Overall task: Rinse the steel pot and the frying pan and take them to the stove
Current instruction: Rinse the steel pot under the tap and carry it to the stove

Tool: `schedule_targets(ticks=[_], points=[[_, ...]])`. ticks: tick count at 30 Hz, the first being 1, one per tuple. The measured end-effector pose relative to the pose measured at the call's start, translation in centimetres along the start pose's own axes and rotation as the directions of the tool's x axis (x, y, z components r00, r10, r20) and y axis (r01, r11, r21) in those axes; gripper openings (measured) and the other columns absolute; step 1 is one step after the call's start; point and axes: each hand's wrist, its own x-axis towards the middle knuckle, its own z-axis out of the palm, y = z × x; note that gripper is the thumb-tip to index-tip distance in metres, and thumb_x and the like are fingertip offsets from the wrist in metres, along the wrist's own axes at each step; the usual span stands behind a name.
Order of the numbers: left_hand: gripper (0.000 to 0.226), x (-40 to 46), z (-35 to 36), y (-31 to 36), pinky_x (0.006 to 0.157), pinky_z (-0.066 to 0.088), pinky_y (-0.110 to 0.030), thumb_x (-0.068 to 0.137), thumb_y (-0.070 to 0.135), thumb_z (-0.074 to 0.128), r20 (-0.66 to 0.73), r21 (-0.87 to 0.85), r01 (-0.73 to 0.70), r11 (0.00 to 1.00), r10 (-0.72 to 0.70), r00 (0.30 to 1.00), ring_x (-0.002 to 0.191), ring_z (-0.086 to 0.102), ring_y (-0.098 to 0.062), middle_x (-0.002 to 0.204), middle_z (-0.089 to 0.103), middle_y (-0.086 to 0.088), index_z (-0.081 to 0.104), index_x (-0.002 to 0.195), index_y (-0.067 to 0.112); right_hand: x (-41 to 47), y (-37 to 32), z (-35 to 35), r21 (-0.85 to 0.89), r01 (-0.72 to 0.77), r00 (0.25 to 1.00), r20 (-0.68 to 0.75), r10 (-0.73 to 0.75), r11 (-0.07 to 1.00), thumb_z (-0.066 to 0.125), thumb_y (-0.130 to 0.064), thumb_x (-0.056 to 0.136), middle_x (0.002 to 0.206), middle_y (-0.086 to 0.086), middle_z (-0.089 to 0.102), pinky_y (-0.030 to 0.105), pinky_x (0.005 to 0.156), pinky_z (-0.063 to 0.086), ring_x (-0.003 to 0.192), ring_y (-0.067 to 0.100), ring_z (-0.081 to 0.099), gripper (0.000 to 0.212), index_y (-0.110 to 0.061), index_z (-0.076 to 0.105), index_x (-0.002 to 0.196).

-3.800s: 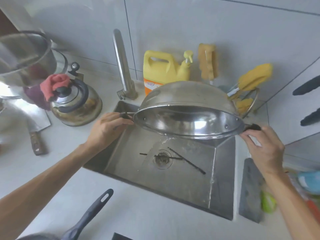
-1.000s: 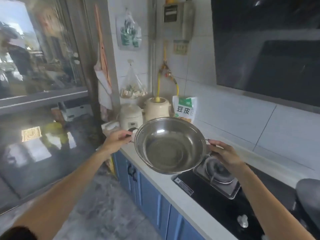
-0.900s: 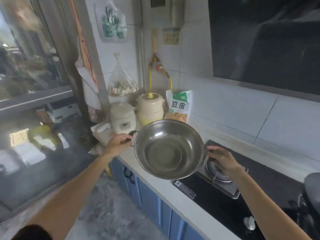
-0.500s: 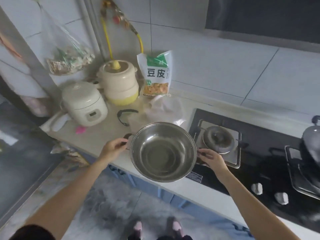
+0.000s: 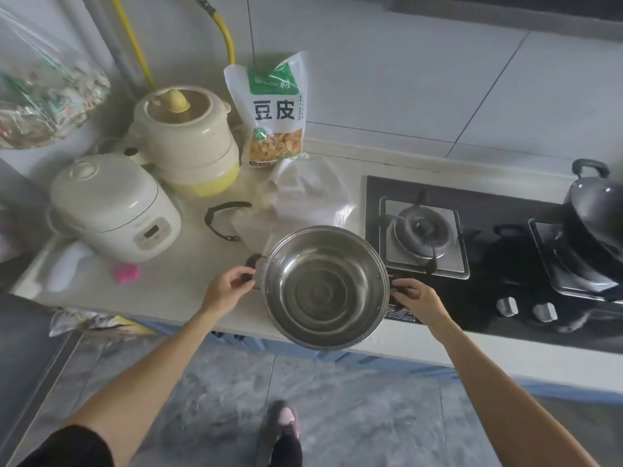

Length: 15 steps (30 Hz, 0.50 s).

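Both hands, left hand (image 5: pixel 226 288) and right hand (image 5: pixel 415 299), pinching dark side handles of round shiny steel pot (image 5: pixel 324 286), over pale bench (image 5: pixel 188 271) edge beside black stove (image 5: pixel 478 251).

A white rice cooker (image 5: pixel 114 210) sits on the counter; behind it a cream stew pot (image 5: pixel 183 138), to that pot's right a green-topped food pouch (image 5: pixel 274 111).

Both bare forearms were extended forward and inward from the lower corners of the view. The left hand (image 5: pixel 226 291) was curled, its fingertips pinched round the small dark side handle of the round shiny steel pot (image 5: pixel 325 287). The right hand (image 5: pixel 418 299) was likewise curled, knuckles up, round the opposite dark handle. A dark sleeve was seen at the left upper arm.
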Motion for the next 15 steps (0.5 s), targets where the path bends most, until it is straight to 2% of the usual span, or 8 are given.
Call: schedule_targets(ticks=[4, 7, 10, 13, 15], points=[[0.017, 0.5, 0.0, -0.9, 0.073, 0.040, -0.012, 0.086, 0.018, 0.065, 0.004, -0.005, -0.025, 1.000, 0.025, 1.000, 0.094, 0.061, -0.013, 0.097, 0.068, 0.004, 0.065, 0.099, 0.029, -0.3, 0.1, 0.7, -0.019, -0.018, 0.999, -0.049, 0.017, 1.000, 0.064, -0.007, 0.084, 0.096, 0.011, 0.073, 0.043, 0.085, 0.050, 0.088, 0.029, 0.067, 0.027, -0.034, 0.064, 0.086], [0.017, 0.5, 0.1, -1.2, 0.081, 0.039, -0.021, 0.089, 0.020, 0.062, 0.016, 0.025, -0.052, 0.998, 0.052, 0.999, 0.100, 0.059, -0.012, 0.103, 0.065, 0.005, 0.063, 0.104, 0.028, -0.7, -0.2, 1.2, -0.070, -0.001, 0.998, -0.057, -0.003, 0.998, 0.060, -0.010, 0.087, 0.102, 0.011, 0.070, 0.041, 0.085, 0.051, 0.088, 0.026, 0.066, 0.023, -0.031, 0.064, 0.095], [0.028, -0.2, 0.0, -0.9, 0.087, 0.039, -0.026, 0.093, 0.025, 0.056, 0.062, 0.119, -0.058, 0.991, 0.051, 0.997, 0.108, 0.057, -0.015, 0.120, 0.062, 0.000, 0.057, 0.121, 0.026, -2.4, -0.6, 1.1, -0.113, 0.002, 0.997, -0.077, -0.011, 0.994, 0.058, -0.020, 0.090, 0.115, 0.006, 0.063, 0.032, 0.081, 0.047, 0.104, 0.022, 0.060, 0.034, -0.025, 0.056, 0.124], [0.049, -2.5, -0.5, -0.1, 0.103, 0.036, -0.037, 0.094, 0.033, 0.051, 0.091, 0.246, -0.069, 0.967, 0.047, 0.995, 0.132, 0.043, -0.024, 0.144, 0.044, -0.003, 0.038, 0.141, 0.027, -5.8, -0.8, 0.7, -0.079, 0.031, 0.989, -0.139, -0.042, 0.996, 0.056, -0.022, 0.091, 0.129, 0.006, 0.056, 0.032, 0.087, 0.045, 0.119, 0.023, 0.053, 0.041, -0.021, 0.048, 0.132], [0.058, -5.1, -0.8, 0.7, 0.108, 0.031, -0.039, 0.095, 0.036, 0.049, 0.070, 0.303, -0.065, 0.951, 0.046, 0.996, 0.138, 0.035, -0.024, 0.151, 0.035, -0.003, 0.028, 0.147, 0.024, -8.8, -1.0, 0.1, -0.092, 0.062, 0.983, -0.165, -0.076, 0.994, 0.056, -0.022, 0.091, 0.133, 0.005, 0.054, 0.030, 0.092, 0.042, 0.120, 0.023, 0.053, 0.043, -0.018, 0.048, 0.133]])
